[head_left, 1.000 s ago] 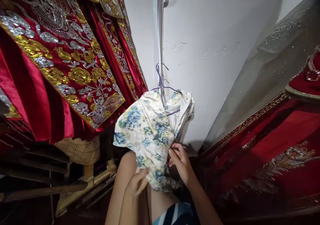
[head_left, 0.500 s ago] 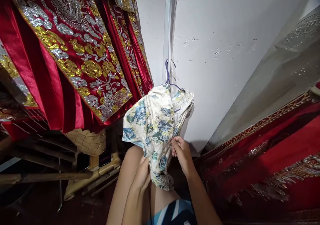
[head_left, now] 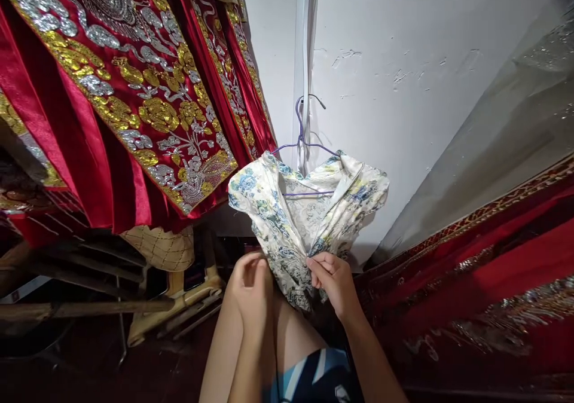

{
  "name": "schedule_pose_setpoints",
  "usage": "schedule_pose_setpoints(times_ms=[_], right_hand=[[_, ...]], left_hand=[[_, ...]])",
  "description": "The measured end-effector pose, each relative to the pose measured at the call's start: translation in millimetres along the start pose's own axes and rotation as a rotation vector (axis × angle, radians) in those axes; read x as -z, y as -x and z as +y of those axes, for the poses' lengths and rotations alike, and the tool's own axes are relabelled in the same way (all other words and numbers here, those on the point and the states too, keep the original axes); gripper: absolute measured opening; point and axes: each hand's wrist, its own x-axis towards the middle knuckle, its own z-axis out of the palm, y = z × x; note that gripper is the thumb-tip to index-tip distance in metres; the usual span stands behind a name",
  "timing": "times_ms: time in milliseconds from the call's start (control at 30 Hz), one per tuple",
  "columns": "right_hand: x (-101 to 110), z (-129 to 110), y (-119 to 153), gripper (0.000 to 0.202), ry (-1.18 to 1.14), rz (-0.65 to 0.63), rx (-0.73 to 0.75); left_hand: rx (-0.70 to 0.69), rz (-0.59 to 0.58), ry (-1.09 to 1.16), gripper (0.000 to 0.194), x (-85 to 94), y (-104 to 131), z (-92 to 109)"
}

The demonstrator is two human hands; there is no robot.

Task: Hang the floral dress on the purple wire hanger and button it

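Note:
A floral garment in white, blue and yellow hangs on a thin purple hanger against the wall, its neckline facing me. My right hand pinches the front edge of the cloth at the bottom of the V opening. Just left of the garment, my left hand is above my knee, its fingers curled and the thumb near them. The fingertips of that hand are partly hidden, and whether they hold any cloth cannot be made out.
Red satin cloth with gold and silver sequins hangs at the left. Below it are bamboo poles and a tan frame. More red embroidered fabric lies at the right, beside a white wall.
The garment has swung round to face me, spreading both shoulders and showing more of the hanger. My left hand has come off its lower left edge and moved slightly up and left.

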Motion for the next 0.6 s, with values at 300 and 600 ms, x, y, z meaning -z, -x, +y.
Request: schedule_pose_setpoints(times_ms=[300, 600], right_hand=[[-9.2, -0.4, 1.5, 0.029, -0.067, -0.038, -0.024], [-13.3, 2.2, 4.1, 0.025, -0.166, 0.045, -0.043]], left_hand=[[-0.067, -0.432, -0.132, 0.013, -34.8, 28.5, 0.9], [-0.064, -0.449, -0.140, 0.015, -34.0, 31.4, 7.7]])
